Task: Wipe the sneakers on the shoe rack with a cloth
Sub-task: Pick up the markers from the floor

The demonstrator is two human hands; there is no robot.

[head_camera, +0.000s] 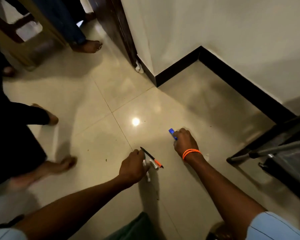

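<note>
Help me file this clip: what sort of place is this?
Likely a home hallway or entry corner: glossy tiled floor, cream wall with black skirting, and a dark metal rack at right. Bare feet nearby suggest indoors.

No text, label, brand, number or sign can be read anywhere. The white markers (pixel 153 164) lying on the floor beside the black pen (pixel 151 156) may carry print, but it is too small and blurred to make out.
</note>
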